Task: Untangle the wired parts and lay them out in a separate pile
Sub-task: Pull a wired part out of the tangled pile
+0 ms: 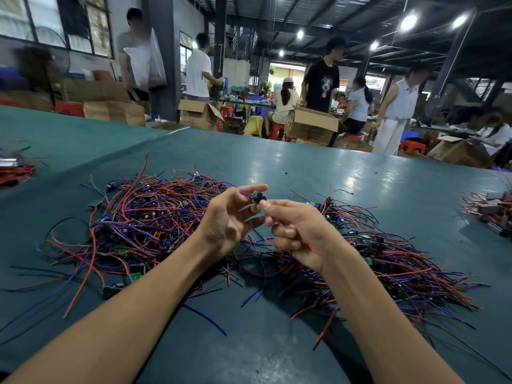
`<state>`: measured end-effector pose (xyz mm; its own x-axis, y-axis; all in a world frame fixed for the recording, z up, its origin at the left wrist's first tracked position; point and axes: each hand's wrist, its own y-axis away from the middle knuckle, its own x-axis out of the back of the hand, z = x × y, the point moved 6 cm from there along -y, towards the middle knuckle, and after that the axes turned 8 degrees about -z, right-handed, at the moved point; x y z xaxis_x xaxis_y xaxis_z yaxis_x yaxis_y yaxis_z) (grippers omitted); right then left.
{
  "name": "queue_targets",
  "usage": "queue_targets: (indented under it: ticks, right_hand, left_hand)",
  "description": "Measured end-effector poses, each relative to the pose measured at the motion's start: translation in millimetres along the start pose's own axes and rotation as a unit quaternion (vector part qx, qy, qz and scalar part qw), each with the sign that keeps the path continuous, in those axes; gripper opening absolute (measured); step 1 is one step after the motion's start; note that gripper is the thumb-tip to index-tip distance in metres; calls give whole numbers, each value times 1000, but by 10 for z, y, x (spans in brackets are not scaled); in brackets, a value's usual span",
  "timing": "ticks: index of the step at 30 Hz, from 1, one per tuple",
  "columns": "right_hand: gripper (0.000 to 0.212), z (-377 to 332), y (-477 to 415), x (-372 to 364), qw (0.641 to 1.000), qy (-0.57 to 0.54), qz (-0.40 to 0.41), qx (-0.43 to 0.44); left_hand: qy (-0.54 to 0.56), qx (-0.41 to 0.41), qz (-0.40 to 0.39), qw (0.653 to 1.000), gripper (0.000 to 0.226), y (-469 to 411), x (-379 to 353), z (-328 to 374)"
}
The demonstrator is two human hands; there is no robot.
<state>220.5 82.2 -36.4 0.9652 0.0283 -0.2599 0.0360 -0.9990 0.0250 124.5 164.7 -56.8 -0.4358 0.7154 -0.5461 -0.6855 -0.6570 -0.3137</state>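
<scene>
Small green wired board [256,197] is being held above the table [346,184], between two wire heaps. Left hand [231,220] is holding it, grip curled round it; right hand [297,235] is pinching it, grip clamped. Tangled heap [146,217] is lying left, second heap [393,261] right.

no legible text, print on cardboard boxes [310,126] blurred
</scene>
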Motion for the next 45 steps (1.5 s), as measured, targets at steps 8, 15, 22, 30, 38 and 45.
queue_targets:
  ticks: [8, 15, 22, 30, 38, 45]
  right_hand:
    - [10, -472, 407, 431, 963, 258, 71, -36]
    - [3, -894, 887, 1073, 844, 515, 81, -129]
    - [8, -1036, 1093, 1612, 787, 589, 99, -153]
    - [10, -1042, 1224, 2092, 782, 572, 163, -184]
    - [42, -1379, 1111, 1791, 640, 713, 234, -164]
    - [15, -1055, 337, 288, 752, 629, 158, 117]
  left_hand:
    - [-27, 19, -2, 999, 19, 6, -42, -27]
    - [-103, 58, -35, 992, 11, 58, -99, -190]
    - [-190, 89, 3, 978, 24, 132, -116, -214]
    - [-352, 91, -59, 930, 9, 149, -164, -281]
    - [-430, 30, -1, 902, 7, 113, -179, -201]
    - [-756, -87, 82, 644, 13, -158, -156, 860]
